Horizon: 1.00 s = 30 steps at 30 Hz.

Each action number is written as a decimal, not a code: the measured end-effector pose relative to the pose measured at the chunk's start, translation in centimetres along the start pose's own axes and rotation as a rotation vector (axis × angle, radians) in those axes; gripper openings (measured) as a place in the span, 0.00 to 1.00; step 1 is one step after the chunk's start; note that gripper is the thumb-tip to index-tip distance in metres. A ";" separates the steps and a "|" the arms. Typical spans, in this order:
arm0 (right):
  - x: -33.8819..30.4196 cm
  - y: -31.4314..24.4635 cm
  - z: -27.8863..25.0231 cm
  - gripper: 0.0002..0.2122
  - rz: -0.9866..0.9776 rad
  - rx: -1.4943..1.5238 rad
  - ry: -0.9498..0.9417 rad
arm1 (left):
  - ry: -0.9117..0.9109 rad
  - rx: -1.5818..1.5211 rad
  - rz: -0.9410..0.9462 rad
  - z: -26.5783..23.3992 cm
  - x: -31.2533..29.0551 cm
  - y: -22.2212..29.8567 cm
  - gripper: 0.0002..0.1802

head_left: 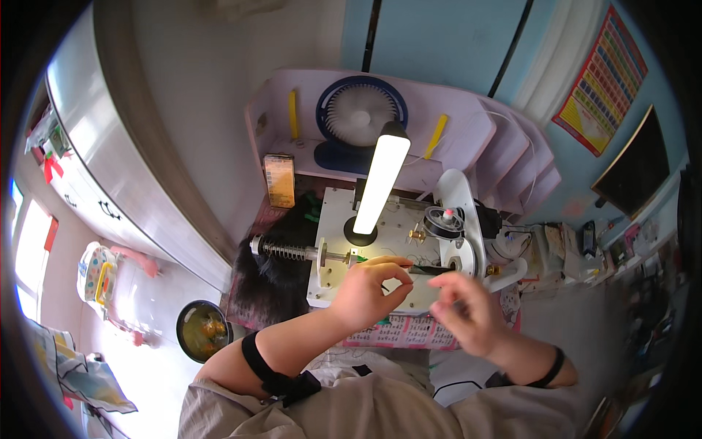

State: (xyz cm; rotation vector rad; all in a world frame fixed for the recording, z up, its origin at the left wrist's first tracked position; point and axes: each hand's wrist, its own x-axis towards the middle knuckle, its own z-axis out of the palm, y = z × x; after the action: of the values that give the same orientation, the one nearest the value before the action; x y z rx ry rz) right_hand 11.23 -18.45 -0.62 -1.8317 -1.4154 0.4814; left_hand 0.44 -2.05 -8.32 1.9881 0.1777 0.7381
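A white benchtop machine (340, 212) stands in front of me, with a spring-loaded metal shaft (289, 252) at its left and a black pulley wheel (444, 222) at its right. My left hand (369, 291) is over its front part, thumb and index finger curled together in a pinch; anything between them is too fine to see. Just beyond those fingertips lies a slim dark piece (430, 269) along the machine's axis. My right hand (468, 311) hovers to the right, fingers curled toward the thumb and slightly blurred; what they hold cannot be made out.
Long black hair (270, 278) lies left of the machine. A lit lamp (382, 183) rises over the plate. Behind are a round fan (361, 113) and a phone (279, 180) against a pale shelf (292, 88). A dark bowl (204, 331) sits lower left.
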 end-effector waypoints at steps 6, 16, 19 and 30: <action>1.2 4.5 7.9 0.13 0.560 1.216 0.248 | -0.042 0.029 0.219 -0.1 0.3 -1.0 0.05; -0.8 5.7 11.6 0.02 -0.258 0.491 0.540 | -0.019 0.120 0.094 0.9 0.1 -1.1 0.09; 0.8 9.3 12.9 0.02 0.282 1.506 0.351 | 0.253 0.095 0.112 2.9 0.3 -1.0 0.12; 12.2 12.7 12.8 0.08 -0.238 1.959 0.027 | 0.449 -0.101 -0.280 4.8 1.0 -0.2 0.08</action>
State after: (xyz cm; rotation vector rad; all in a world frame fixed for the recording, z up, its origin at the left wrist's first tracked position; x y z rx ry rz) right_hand 14.54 -3.98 -16.50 -0.0591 -0.4609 1.0963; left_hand 3.98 -5.09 -9.72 1.6347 0.6571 0.9766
